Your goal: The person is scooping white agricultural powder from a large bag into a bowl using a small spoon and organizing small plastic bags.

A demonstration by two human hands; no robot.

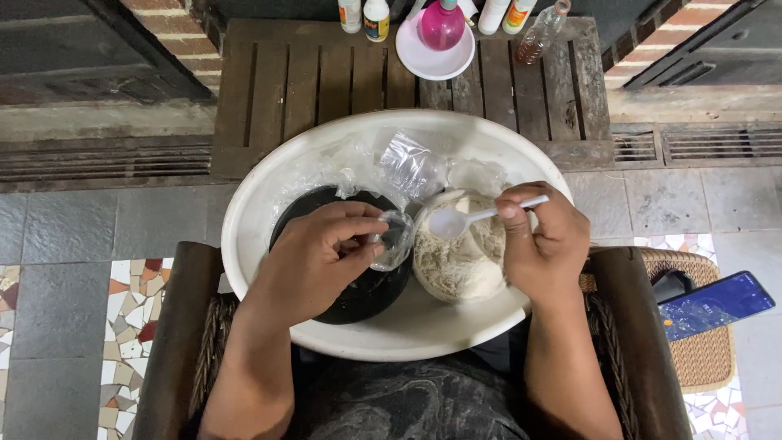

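A big white basin (269, 187) rests on my lap. Inside it sit a black bowl (358, 297) at the left and a bag of pale, crumbly powder (464, 261) at the right. My left hand (322, 257) pinches a small clear plastic bag (393, 240) above the black bowl. A white plastic spoon (468, 218) is held in my right hand (542, 240), its scoop hovering over the powder, close to the small bag's mouth. Crumpled clear plastic bags (411, 167) lie at the basin's far side.
A dark wooden slatted table (309, 81) stands ahead, carrying a pink bottle (441, 24) on a white plate (432, 57), several small bottles and a glass bottle (540, 34). A blue phone (717, 303) lies on a wicker seat at my right. Chair arms flank me.
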